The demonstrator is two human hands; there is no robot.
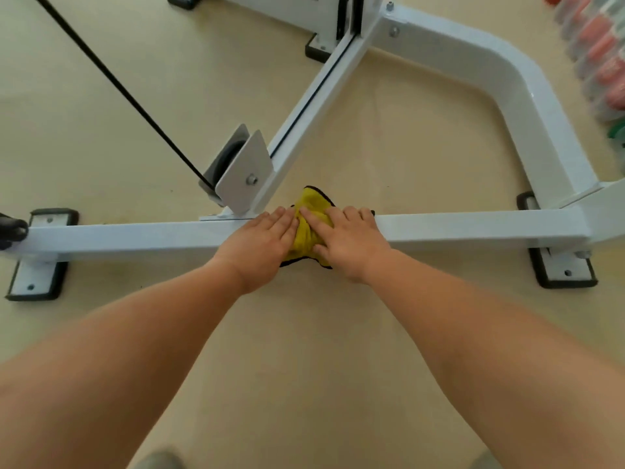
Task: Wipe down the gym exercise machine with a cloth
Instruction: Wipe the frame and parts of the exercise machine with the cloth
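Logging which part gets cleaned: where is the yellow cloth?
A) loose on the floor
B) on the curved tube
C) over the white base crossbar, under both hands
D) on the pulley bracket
C: the yellow cloth lies bunched over the white base crossbar, the left hand and right hand pressing on it.

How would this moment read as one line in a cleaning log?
step: wipe | left hand: presses yellow cloth | right hand: presses yellow cloth | yellow cloth: bunched over white base bar
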